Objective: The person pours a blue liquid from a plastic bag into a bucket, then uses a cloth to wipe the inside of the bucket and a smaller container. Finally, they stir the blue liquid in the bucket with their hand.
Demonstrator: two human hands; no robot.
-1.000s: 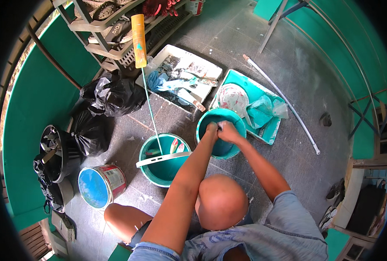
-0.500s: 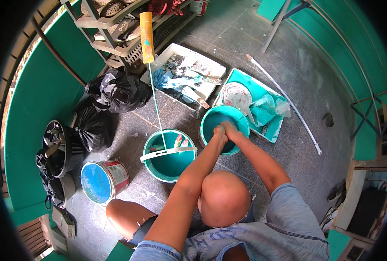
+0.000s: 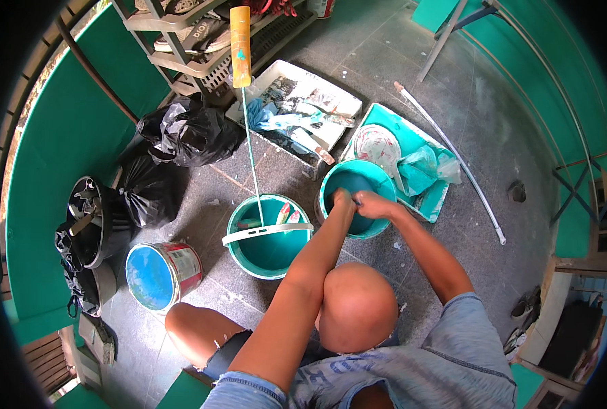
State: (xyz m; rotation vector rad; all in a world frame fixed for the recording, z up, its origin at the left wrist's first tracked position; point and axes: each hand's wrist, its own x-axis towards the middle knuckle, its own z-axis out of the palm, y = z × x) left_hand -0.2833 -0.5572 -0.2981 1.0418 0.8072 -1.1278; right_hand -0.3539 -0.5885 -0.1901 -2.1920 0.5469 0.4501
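Note:
Both of my hands work down in a turquoise bucket [image 3: 361,168] of blue-green liquid. My left hand [image 3: 342,198] is low inside it, fingers curled and partly hidden. My right hand [image 3: 372,204] is closed beside it, fingertips at my left hand; what they grip is too hidden to tell. Left of this stands a second turquoise bucket [image 3: 247,264] with a white handle [image 3: 239,236], brushes [image 3: 291,219] and a long rod topped by a yellow paint roller [image 3: 241,46]. A turquoise tray [image 3: 433,207] with a stained round lid [image 3: 377,142] and plastic bag [image 3: 416,170] lies behind my bucket.
At left are black bags [image 3: 146,191], a black bin [image 3: 85,225] and a blue-lidded paint pail [image 3: 150,276]. Behind are a paint-smeared white tray [image 3: 303,85] and a shoe rack [image 3: 194,65]. A pale pole [image 3: 453,157] lies at right, near a green wall [image 3: 535,82].
The whole scene has shifted slightly up and right in the view. My hands remain in the bucket; my right hand has turned a little and sits slightly more to the right of my left.

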